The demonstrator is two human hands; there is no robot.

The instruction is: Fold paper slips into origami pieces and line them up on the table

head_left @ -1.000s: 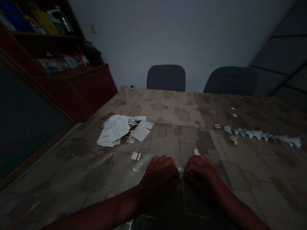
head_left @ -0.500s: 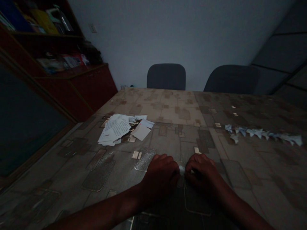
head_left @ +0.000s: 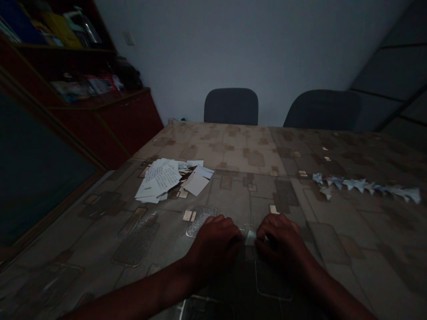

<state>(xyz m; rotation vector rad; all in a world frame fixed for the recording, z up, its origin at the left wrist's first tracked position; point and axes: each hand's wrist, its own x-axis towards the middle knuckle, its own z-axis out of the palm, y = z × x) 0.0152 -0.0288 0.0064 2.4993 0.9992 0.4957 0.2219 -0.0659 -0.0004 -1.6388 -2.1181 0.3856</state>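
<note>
A small pale piece of paper [head_left: 250,238] shows between my two hands, just above the patterned tablecloth. My right hand [head_left: 280,238] is closed, its thumb and fingers pinching the paper's right side. To the left, my left hand [head_left: 216,240] has curled fingers and sits a little apart from the paper. Whether anything lies inside its fingers is hidden from me. Shadow makes the undersides of both hands hard to see. Further left lies a loose pile of white paper sheets [head_left: 160,180], some printed with text. A row of folded paper pieces [head_left: 358,184] stretches along the right.
The patterned cloth covers a large table [head_left: 213,142]. Two dark chairs, one in the middle [head_left: 231,106] and one at the right [head_left: 322,110], stand behind its far edge. A reddish cabinet [head_left: 130,120] with loaded shelves is on the left.
My left hand has moved slightly left, away from the paper, so more of the paper shows. My right hand has stayed almost in place.
</note>
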